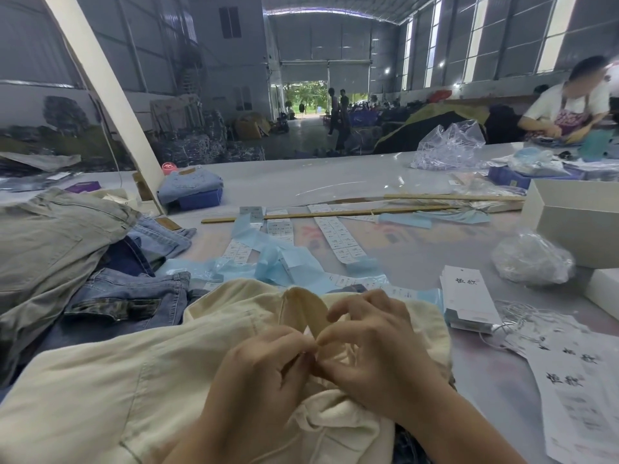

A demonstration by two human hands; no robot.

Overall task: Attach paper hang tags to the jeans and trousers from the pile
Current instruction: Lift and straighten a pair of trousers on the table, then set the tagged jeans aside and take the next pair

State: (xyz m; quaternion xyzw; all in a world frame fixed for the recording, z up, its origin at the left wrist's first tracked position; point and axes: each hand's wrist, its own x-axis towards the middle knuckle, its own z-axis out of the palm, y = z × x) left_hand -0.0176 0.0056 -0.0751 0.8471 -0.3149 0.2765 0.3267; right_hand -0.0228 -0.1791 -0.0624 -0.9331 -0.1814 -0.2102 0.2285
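Observation:
Cream trousers (134,373) lie across the near table, waistband toward me. My left hand (264,366) and my right hand (375,349) meet fingertip to fingertip at the waistband, both pinching a small bit of cream fabric or cord there; what sits between the fingertips is too small to make out. A stack of white paper hang tags (467,298) with white strings (522,316) lies right of the trousers. More printed tags (576,390) spread at the near right. A pile of jeans and grey trousers (67,249) sits to the left.
Strips of size stickers and blue backing paper (284,262) litter the middle of the table. Wooden sticks (335,213) lie further back. White boxes (576,222) and a crumpled plastic bag (532,259) stand at the right. A person (569,105) works at the far right.

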